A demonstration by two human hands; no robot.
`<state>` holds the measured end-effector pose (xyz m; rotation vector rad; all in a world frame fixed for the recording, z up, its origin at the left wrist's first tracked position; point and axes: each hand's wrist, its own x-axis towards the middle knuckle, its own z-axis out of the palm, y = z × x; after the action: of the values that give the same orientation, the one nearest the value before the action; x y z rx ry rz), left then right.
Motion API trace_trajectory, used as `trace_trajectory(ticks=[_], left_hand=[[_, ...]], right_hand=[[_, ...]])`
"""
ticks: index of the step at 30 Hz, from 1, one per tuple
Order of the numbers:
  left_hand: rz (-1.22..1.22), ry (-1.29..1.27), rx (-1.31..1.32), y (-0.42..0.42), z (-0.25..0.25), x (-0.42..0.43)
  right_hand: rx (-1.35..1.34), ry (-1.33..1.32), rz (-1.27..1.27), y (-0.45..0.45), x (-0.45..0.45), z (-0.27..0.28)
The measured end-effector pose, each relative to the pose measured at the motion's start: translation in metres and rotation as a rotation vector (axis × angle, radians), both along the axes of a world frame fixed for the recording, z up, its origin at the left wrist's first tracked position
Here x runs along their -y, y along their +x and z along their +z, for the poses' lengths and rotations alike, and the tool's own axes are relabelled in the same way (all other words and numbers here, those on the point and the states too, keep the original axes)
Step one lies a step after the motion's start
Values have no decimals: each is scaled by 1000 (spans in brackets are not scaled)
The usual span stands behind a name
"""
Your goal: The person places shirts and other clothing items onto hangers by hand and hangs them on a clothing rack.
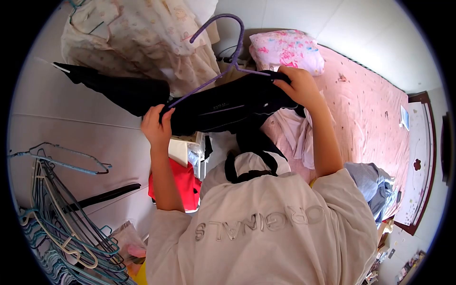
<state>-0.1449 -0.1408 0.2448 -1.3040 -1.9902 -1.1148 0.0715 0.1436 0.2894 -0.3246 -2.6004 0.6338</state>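
Observation:
My left hand (156, 127) is closed on one end of a purple clothes hanger (236, 42) and the black garment (216, 107) there. On the other side, my right hand (300, 88) pinches the garment's edge at the hanger's opposite end. The black cloth is stretched between both hands, with small pale lettering and a light line on it. The hanger's hook points up and away from me. I cannot make out what kind of garment it is.
Many hangers (66, 223) hang at the lower left. Pale printed clothes (142, 42) and another black garment (116, 90) hang ahead. To the right is a bed with a pink sheet (361, 114), a floral pillow (287, 50) and grey-blue clothes (368, 183). Red cloth (190, 187) sits below.

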Motion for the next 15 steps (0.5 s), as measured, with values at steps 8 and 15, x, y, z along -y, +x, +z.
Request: trace_trajectory(ticks=[8,15], left_hand=[[-110,-161,-83,12,24,-32],[-205,-95,76,16,14,-35]], right_hand=[[76,-131,-47,1,4,14],[30,-320,122,25,1,23]])
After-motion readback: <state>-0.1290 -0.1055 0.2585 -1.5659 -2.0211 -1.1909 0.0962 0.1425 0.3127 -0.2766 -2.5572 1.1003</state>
